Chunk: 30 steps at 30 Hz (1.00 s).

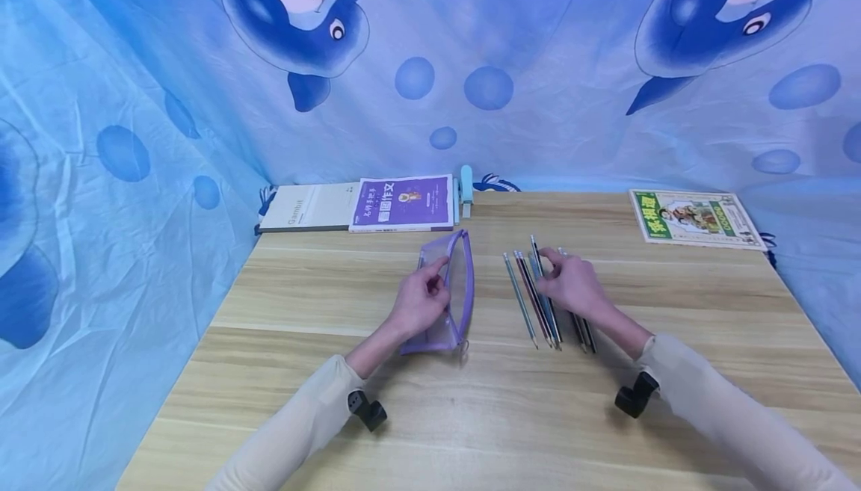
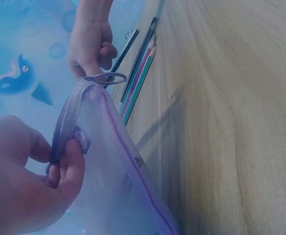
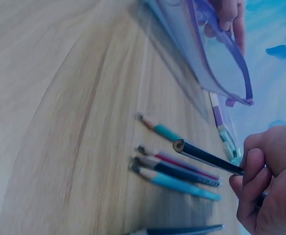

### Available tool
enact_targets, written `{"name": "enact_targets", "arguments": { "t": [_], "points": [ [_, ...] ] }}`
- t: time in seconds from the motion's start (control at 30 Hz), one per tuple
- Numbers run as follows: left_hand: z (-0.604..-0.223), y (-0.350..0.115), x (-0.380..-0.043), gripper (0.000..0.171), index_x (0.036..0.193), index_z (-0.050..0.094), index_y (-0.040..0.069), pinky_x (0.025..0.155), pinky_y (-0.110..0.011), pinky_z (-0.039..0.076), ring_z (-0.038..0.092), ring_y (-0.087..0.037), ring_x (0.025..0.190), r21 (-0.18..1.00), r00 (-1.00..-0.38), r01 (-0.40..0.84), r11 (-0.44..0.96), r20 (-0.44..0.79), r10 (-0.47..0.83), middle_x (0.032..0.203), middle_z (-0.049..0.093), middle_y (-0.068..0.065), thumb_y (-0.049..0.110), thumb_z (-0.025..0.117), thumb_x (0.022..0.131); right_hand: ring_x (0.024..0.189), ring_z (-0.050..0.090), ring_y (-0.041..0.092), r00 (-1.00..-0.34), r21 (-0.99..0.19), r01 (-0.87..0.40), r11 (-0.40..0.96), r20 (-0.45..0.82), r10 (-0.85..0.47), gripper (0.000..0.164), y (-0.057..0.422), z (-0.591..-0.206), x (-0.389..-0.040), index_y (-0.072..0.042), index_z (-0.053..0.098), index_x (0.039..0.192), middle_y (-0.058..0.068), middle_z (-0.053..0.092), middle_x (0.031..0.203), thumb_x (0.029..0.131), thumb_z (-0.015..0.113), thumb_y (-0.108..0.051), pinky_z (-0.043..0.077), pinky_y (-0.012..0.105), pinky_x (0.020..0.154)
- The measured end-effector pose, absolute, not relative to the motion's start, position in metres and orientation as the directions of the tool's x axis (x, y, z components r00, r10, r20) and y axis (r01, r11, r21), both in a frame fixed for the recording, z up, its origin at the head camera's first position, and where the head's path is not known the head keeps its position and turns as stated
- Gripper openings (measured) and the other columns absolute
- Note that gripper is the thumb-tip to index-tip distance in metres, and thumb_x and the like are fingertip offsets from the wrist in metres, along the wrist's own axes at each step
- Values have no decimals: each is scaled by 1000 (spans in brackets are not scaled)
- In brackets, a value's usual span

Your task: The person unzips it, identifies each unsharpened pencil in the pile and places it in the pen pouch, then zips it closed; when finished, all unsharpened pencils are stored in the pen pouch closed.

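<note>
My left hand (image 1: 418, 303) grips the edge of a see-through pencil case (image 2: 128, 186) with purple trim. Its mouth gapes toward the right, and a ring (image 2: 108, 78) hangs at one end of the zip. My right hand (image 1: 575, 285) pinches a dark pencil (image 3: 209, 159), raised a little above the table with its end toward the case. Under and beside this hand lie several pencils, among them a teal pencil (image 1: 521, 301) nearest the case and a light blue pencil (image 3: 182, 186). More dark pencils (image 1: 580, 330) lie partly hidden below the right wrist.
At the back left lie a pale Gambit box or book (image 1: 309, 205) and a purple book (image 1: 403, 203), with a light blue stapler-like item (image 1: 466, 188) beside them. A green-and-white booklet (image 1: 696, 218) lies back right. A blue dolphin-print curtain (image 1: 538, 140) borders the wooden table (image 1: 471, 431).
</note>
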State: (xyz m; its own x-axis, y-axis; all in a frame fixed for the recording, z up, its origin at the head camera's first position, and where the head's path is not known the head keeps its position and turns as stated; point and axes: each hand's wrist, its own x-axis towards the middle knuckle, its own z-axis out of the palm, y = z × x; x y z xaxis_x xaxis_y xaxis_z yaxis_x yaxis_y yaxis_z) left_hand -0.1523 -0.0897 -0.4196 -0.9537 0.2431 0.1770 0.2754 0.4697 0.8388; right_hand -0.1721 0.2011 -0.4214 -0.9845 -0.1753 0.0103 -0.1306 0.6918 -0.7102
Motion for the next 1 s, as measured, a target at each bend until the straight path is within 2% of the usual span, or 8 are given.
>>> {"name": "enact_targets", "arguments": {
  "t": [0.07,0.2,0.37,0.5,0.67,1.0],
  "points": [
    [-420,-90,-152,59,142,48,-8,60,-24,50,53,-14,70,840,-953,279,466,180,244,80,57,-3,-6,60,84,45,54,17,-987,-733,-136,667,40,-157,66,197,-421,-172,3,45,146,5,63,69,84,63,-6,42,27,40],
    [-419,-90,-153,59,142,48,-8,60,-24,50,53,-15,70,852,-955,269,449,174,242,81,58,-4,-7,60,84,49,57,17,-994,-831,-77,551,21,-107,69,186,-415,-172,-4,42,151,9,66,83,84,62,-5,45,26,41],
    [-419,-92,-152,60,143,48,-7,59,-24,50,53,-15,70,867,-959,251,431,163,232,82,58,-5,-7,60,84,50,53,14,-997,-959,48,281,-63,-47,73,162,-405,-170,-16,42,154,9,59,91,84,59,-1,48,24,45],
    [-419,-92,-152,60,143,46,-7,57,-23,50,53,-15,69,875,-962,237,421,152,226,82,58,-6,-7,59,85,48,52,13,-998,-992,69,108,-69,2,74,138,-400,-170,-20,44,153,8,58,93,83,58,2,50,24,45],
    [-418,-91,-153,60,143,46,-7,56,-23,50,53,-15,68,882,-964,226,412,143,224,81,57,-5,-7,59,85,49,53,13,-999,-1000,23,16,-23,38,76,113,-403,-171,-20,42,153,8,62,95,83,60,5,52,24,46],
    [-416,-91,-153,60,143,47,-8,57,-23,50,54,-14,68,878,-960,250,407,169,224,82,58,-7,-7,59,84,48,52,14,-1000,-1000,22,9,-22,13,75,81,-416,-159,-18,43,153,11,65,96,84,63,4,52,28,44]
  ]
}}
